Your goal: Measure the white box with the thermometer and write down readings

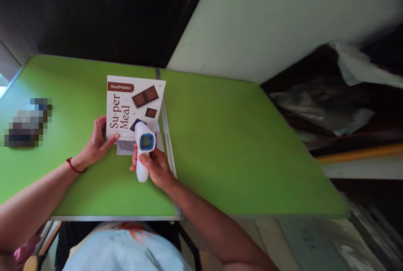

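A white handheld thermometer with a blue-rimmed display stands over the lower right part of a white package, its top end overlapping the printed chocolate pieces. The right hand grasps the thermometer by its handle, thumb across the front just below the display. The left hand grips the package at its lower left corner, thumb on the front face and fingers behind the edge. The package reads "NutriMotion" and "Su-per Meal"; a grey printed panel shows below its lower edge. Both things are above the green bench, just left of the pale seam that crosses it. A red bracelet circles the left wrist. Farther left lies a pixelated object, too obscured to identify. Beyond the bench are a dark panel and a pale wall; to the right, crumpled plastic lies on a dark shelf.
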The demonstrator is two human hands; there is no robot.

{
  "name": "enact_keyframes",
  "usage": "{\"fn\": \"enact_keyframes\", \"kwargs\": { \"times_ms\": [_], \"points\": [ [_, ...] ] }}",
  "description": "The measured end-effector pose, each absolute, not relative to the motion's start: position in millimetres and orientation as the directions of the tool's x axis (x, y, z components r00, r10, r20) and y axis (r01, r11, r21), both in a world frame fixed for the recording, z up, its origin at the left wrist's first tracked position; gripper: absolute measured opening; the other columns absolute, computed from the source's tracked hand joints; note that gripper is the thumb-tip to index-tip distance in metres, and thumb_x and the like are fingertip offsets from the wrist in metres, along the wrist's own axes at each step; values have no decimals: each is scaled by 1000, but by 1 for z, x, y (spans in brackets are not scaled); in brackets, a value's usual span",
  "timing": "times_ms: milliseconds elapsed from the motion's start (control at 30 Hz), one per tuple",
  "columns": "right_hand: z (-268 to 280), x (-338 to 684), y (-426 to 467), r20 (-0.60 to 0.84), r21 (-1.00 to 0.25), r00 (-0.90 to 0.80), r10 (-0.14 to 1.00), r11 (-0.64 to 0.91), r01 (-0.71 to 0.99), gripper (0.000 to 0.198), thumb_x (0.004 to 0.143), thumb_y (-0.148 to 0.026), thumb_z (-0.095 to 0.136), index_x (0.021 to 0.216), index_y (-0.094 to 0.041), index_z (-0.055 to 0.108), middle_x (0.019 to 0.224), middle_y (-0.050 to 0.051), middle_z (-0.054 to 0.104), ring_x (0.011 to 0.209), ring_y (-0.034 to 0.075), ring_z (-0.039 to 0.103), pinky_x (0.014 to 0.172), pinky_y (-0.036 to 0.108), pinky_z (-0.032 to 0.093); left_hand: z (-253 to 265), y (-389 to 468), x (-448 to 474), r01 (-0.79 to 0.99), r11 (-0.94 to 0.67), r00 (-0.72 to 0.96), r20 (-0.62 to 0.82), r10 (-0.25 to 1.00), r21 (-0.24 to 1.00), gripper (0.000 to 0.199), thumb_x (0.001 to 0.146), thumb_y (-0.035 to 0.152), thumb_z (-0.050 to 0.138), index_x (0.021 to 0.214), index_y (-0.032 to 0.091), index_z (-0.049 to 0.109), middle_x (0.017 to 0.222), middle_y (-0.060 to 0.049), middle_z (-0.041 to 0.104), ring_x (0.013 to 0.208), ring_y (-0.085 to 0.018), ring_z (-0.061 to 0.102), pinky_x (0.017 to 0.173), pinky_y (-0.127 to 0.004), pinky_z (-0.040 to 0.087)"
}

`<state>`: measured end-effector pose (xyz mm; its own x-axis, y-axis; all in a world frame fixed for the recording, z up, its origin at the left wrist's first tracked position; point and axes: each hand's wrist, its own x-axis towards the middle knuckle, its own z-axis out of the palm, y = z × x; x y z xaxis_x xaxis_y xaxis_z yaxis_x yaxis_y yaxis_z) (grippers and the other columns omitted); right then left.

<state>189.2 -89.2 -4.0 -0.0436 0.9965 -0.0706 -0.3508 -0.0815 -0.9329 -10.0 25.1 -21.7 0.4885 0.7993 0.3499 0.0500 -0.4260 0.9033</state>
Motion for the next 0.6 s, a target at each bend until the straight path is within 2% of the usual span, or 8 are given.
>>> {"fn": "enact_keyframes", "kwargs": {
  "times_ms": [100, 333, 600],
  "points": [
    [-5, 189, -88, -70, -931, -39, 997, -80, -356, 46, 78, -63, 82, 90, -22, 64, 71, -2, 70, 60, 15, 69, 57, 32, 63, -22, 27, -10, -1, -404, 479, 355, 803, 915, 54, 99, 50, 69, 134, 25, 37, 135, -16, 59, 125, -30, 65, 96, -48, 65],
    [-5, 187, -87, -75, -937, -37, 996, -83, -340, 48, 77, -64, 82, 89, -22, 64, 72, -2, 70, 60, 14, 69, 58, 31, 63, -23, 31, -11, -49, -364, 474, 342, 811, 930, 67, 94, 46, 77, 145, 25, 39, 146, -16, 57, 135, -32, 60, 109, -53, 59],
    [-5, 188, -86, -88, -942, -44, 995, -97, -320, 50, 70, -62, 87, 88, -23, 63, 71, -5, 66, 58, 12, 65, 57, 31, 64, -8, 37, -18, 95, -331, 448, 257, 856, 939, 77, 82, 52, 87, 143, 22, 50, 140, -15, 65, 131, -35, 63, 110, -58, 56]
  ]
}}
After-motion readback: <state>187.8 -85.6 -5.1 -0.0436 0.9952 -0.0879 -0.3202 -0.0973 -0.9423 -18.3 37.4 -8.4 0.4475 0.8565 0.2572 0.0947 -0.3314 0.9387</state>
